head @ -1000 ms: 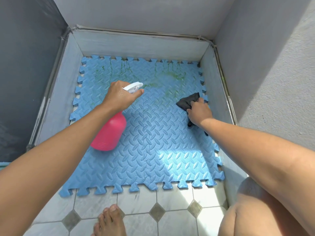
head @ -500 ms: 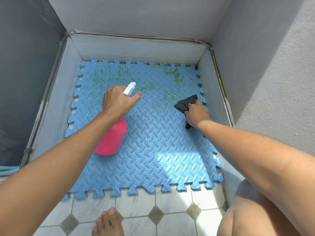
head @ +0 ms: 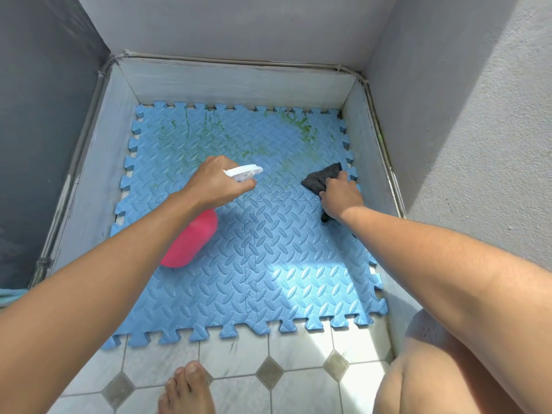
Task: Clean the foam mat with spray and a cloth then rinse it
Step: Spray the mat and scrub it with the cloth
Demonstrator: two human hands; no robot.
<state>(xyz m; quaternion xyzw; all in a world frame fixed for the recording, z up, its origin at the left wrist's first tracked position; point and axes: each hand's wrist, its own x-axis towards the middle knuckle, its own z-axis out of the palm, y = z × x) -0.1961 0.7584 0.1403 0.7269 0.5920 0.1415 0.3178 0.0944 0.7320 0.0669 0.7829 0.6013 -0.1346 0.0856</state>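
Observation:
A blue interlocking foam mat [head: 268, 264] lies on the floor in a walled corner, with green smears across its far part [head: 301, 130]. My left hand [head: 218, 183] grips a pink spray bottle [head: 191, 240] by its white trigger head [head: 243, 171], which points to the right over the mat's far half. My right hand [head: 340, 195] presses a dark grey cloth [head: 322, 177] onto the mat near its right edge, just below the green stain.
Low pale skirting walls [head: 239, 82] close the mat in on the left, back and right. White floor tiles with grey diamonds [head: 268, 372] lie in front. My bare foot [head: 186, 389] and knee [head: 424, 380] are at the bottom.
The view tilted, so the mat sits lower in the frame. The spray nozzle swung from up-and-right to pointing right. My right hand stays on the cloth at the mat's right edge.

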